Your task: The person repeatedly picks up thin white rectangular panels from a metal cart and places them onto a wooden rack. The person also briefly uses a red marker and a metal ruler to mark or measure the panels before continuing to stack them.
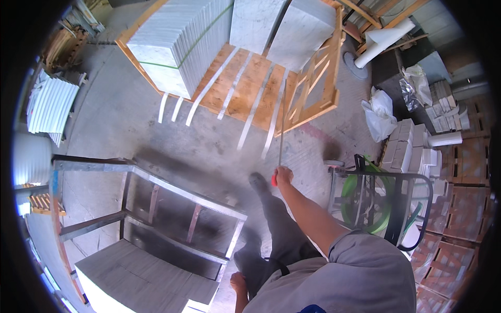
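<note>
My right hand [284,176] reaches forward, its fingers closed round the red grip of a long thin grey rod-like tool [282,125]. The tool runs away from me, and its far end overlaps the crate's right side; whether it touches the crate I cannot tell. My left hand [238,282] hangs low beside my leg with fingers curled in and nothing visible in it. Ahead stands an opened wooden crate [229,78] with white strips across its floor. At its left is a row of upright pale slabs [167,49] bound by a green strap; more pale slabs [255,23] stand behind.
Front left, a metal frame [182,193] stands beside a stack of grey-topped slabs [141,279]. To my right is a black-framed cart [417,180] with a green strap reel [368,201]. White plastic [380,115], white boxes [399,146] and brown pallet stacks [462,208] lie beyond.
</note>
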Available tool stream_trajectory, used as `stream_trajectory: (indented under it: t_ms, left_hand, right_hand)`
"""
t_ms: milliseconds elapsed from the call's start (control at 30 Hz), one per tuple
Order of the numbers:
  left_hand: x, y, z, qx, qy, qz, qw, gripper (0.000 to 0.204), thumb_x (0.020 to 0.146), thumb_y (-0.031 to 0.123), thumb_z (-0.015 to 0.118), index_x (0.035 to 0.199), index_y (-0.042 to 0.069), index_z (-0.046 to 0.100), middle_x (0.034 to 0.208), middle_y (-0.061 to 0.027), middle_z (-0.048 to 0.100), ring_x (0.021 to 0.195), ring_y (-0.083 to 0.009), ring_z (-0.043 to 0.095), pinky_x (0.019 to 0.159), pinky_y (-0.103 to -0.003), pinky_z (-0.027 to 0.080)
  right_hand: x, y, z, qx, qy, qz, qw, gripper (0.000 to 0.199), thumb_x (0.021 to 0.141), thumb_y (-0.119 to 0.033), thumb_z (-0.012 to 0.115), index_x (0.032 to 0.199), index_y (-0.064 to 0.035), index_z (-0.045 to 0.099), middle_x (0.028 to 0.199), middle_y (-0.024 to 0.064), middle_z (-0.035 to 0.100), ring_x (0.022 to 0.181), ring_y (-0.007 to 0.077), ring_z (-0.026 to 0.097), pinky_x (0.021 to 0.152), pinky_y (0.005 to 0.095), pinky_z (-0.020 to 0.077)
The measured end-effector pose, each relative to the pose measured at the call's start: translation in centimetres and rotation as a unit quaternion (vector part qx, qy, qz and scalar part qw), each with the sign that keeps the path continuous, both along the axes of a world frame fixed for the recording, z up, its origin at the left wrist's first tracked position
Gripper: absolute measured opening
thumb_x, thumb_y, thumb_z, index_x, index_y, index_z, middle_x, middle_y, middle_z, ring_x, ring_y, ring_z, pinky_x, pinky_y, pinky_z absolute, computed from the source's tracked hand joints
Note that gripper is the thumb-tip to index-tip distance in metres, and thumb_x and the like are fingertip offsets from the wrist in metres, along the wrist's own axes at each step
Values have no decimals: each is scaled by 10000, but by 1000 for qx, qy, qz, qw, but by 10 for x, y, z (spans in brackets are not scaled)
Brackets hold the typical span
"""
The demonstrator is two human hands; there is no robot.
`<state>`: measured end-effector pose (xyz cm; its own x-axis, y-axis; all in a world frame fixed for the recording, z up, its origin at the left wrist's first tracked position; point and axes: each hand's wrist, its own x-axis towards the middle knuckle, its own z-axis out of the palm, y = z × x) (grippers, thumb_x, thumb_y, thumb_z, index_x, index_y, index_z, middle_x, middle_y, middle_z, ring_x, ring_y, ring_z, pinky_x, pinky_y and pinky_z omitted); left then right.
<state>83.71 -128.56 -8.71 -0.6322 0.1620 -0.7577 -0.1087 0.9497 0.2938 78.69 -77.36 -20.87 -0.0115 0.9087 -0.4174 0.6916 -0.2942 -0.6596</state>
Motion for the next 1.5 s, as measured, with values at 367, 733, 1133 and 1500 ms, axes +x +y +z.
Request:
stream_trajectory:
  t_ms: [367, 733, 1133, 1500]
  left_hand:
    - [16, 125, 8, -179, -81, 74, 978, 352, 796, 294, 452, 787, 10, 659, 828, -222, 641, 796, -407, 607, 730, -483, 457]
    - [0, 142, 2, -159, -120, 84, 976, 337, 805, 286, 456, 803, 14, 655, 815, -225, 637, 794, -423, 595, 730, -486, 446]
    - [2, 137, -4, -140, -147, 122, 971, 343, 808, 286, 453, 803, 11, 657, 814, -229, 630, 799, -414, 598, 717, -474, 448]
    - [-3, 147, -9, -138, -222, -78, 962, 252, 877, 241, 420, 975, 91, 596, 976, -156, 620, 884, -352, 610, 734, -480, 484]
  right_hand:
    - [-91, 178, -100, 7, -195, 13, 981, 318, 793, -354, 506, 810, -105, 704, 888, 116, 673, 853, 275, 637, 792, 375, 480]
    - [-105, 196, -142, -49, -237, 54, 969, 321, 835, -341, 481, 855, -105, 696, 935, 90, 674, 891, 258, 638, 813, 371, 488]
    - [-101, 206, -177, -184, -131, -133, 965, 339, 838, -325, 503, 886, -35, 671, 921, 109, 668, 864, 250, 642, 735, 381, 509]
    - [-79, 93, -109, -80, 13, 135, 988, 176, 800, -218, 500, 708, -113, 606, 751, 122, 620, 684, 297, 573, 607, 436, 444]
